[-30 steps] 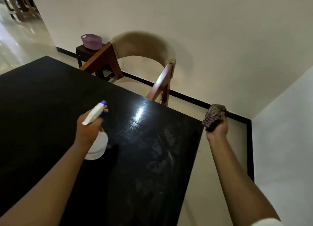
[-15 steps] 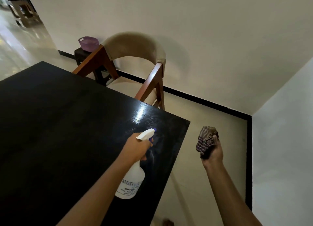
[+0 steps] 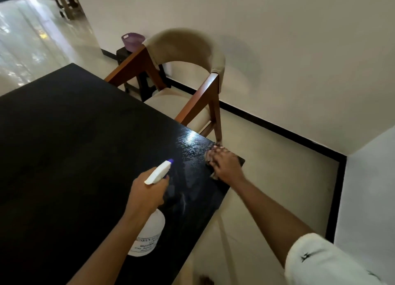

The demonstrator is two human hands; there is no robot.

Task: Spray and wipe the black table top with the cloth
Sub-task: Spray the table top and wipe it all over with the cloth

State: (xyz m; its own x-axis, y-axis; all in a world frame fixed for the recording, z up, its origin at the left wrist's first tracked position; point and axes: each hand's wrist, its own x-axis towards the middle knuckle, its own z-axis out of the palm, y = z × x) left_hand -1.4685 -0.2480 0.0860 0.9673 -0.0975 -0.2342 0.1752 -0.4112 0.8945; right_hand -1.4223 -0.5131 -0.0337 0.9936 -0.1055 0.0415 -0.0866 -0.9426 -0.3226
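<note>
While the left hand (image 3: 147,190) holds the spray bottle (image 3: 149,231) up over the black table top (image 3: 70,156), fingers curled shut around its neck and trigger, the wiping has begun at the far right corner

Head view, the only one:
- Right hand (image 3: 226,164) lies flat on the cloth (image 3: 210,156), fingers spread and pressing down, not pinching. The cloth shows only as a rim past the fingertips and a scrap under the heel of the palm; the rest is hidden beneath the hand
- Cloth and hand sit right at the table corner, the edge just beyond the knuckles
- Nozzle points ahead of the left fingers toward that same corner. No mist can be made out
- Between the two hands the surface shows a wet sheen and pale streaks, so spraying here looks done
- Everything to the left of the left fingers is matt and dark, with no sheen

Judgement: early going. One corner sprayed and just being wiped; the large remainder of the top appears untouched and would want both spray and cloth

Beyond the right fingertips stands a chair (image 3: 192,49), close against the table edge
</note>
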